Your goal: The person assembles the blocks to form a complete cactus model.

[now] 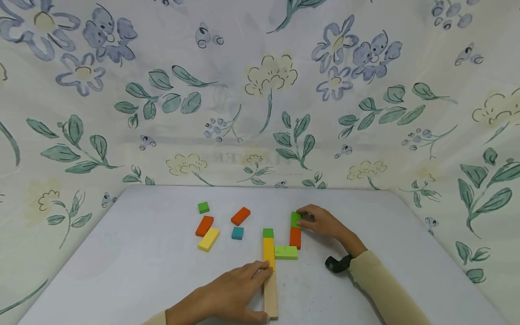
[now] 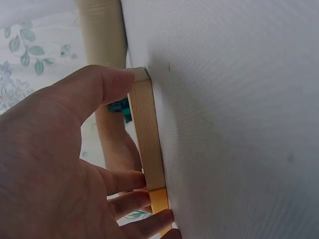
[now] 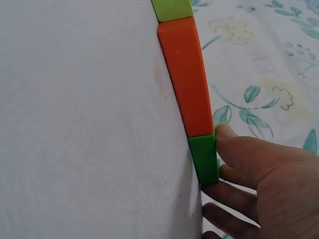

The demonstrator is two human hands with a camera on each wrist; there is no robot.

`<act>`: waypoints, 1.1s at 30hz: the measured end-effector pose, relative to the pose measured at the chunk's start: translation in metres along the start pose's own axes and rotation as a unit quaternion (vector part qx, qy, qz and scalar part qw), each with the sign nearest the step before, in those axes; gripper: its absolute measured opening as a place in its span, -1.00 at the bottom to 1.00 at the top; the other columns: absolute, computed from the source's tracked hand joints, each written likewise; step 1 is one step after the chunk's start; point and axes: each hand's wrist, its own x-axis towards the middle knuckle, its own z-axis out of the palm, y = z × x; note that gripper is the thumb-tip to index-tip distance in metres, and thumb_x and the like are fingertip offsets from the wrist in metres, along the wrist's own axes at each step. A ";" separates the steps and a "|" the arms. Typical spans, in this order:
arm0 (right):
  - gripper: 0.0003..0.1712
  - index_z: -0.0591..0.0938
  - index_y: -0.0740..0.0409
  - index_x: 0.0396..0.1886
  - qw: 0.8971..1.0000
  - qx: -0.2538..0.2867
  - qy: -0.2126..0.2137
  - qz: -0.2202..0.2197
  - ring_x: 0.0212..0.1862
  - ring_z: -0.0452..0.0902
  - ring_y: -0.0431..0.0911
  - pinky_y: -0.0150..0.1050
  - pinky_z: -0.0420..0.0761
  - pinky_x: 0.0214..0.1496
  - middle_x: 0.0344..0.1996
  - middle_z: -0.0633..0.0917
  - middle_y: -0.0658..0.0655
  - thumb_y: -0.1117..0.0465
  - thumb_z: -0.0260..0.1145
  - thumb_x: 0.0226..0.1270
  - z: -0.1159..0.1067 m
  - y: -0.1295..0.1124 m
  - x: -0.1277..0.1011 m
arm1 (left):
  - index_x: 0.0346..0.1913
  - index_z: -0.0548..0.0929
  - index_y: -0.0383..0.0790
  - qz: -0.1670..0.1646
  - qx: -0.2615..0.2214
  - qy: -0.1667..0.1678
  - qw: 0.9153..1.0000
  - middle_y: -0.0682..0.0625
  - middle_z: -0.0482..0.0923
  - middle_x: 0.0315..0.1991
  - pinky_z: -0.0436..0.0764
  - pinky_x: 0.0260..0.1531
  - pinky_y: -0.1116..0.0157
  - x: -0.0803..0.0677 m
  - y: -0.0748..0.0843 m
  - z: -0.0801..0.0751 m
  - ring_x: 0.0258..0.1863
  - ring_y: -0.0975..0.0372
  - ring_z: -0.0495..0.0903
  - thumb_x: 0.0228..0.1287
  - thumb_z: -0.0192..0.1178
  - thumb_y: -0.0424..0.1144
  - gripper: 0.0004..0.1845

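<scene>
I see my left hand point(image 1: 237, 289) lying flat on the white table point(image 1: 122, 262), thumb and fingers loosely spread along the side of the wood block point(image 1: 270, 295), touching it rather than wrapping round it; the left wrist view shows the thumb at the near end of that block point(image 2: 148, 134) and the fingertips down by the yellow block point(image 2: 159, 201). Taking the wood block as my landmark: the yellow block point(image 1: 268, 253) continues straight on from its far end, touching it, and a small green cube point(image 1: 268, 233) caps the far end of the yellow one. Just right of the yellow block lies a light green block point(image 1: 286, 252), set crosswise and touching it. From that block's right end an orange block point(image 1: 295, 237) runs away from me, and at its far end sits a green cube point(image 1: 295, 219). My right hand point(image 1: 322, 223) has that cube point(image 3: 203, 158) pinched lightly between thumb and fingertips, the fingers only slightly curled. Well left of the wood block and farther off lie loose pieces: a green cube point(image 1: 203, 207), two orange blocks point(image 1: 204, 225) point(image 1: 240, 216), a yellow block point(image 1: 209, 239) and a teal cube point(image 1: 237, 233).
</scene>
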 end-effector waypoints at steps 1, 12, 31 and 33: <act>-0.46 0.54 0.09 0.10 1.000 -0.002 0.001 0.003 0.07 0.49 -0.10 -0.10 0.51 0.15 0.02 0.60 0.02 -0.07 0.31 0.18 0.000 -0.001 0.000 | 0.40 0.15 0.07 -0.001 -0.001 -0.001 1.000 0.12 0.06 0.41 0.47 0.17 0.17 0.000 0.000 0.000 0.29 0.23 0.28 0.03 0.06 0.43 -0.09; -0.45 0.54 0.07 0.11 1.000 -0.017 0.001 0.012 0.10 0.47 -0.09 -0.09 0.49 0.18 0.04 0.60 0.03 -0.09 0.31 0.17 0.003 -0.002 -0.002 | 0.40 0.15 0.05 0.002 0.001 -0.002 1.000 0.11 0.07 0.41 0.47 0.17 0.18 0.002 -0.001 0.001 0.30 0.24 0.27 0.01 0.03 0.46 -0.06; -0.37 0.51 0.12 0.16 0.999 -0.007 -0.015 -0.028 0.17 0.45 -0.04 -0.04 0.44 0.24 0.10 0.58 0.07 -0.13 0.29 0.17 0.003 0.001 0.002 | 0.41 0.14 0.03 0.006 0.004 -0.001 1.000 0.09 0.07 0.41 0.47 0.18 0.17 0.001 -0.002 -0.001 0.30 0.23 0.26 0.02 0.02 0.47 -0.06; -0.37 0.51 0.11 0.16 0.999 -0.007 -0.015 -0.027 0.17 0.45 -0.04 -0.04 0.44 0.24 0.10 0.58 0.07 -0.12 0.30 0.17 0.004 0.001 0.002 | 0.41 0.14 0.04 0.006 0.005 0.000 1.000 0.09 0.07 0.41 0.46 0.18 0.17 0.001 -0.002 0.000 0.30 0.23 0.26 0.01 0.02 0.47 -0.06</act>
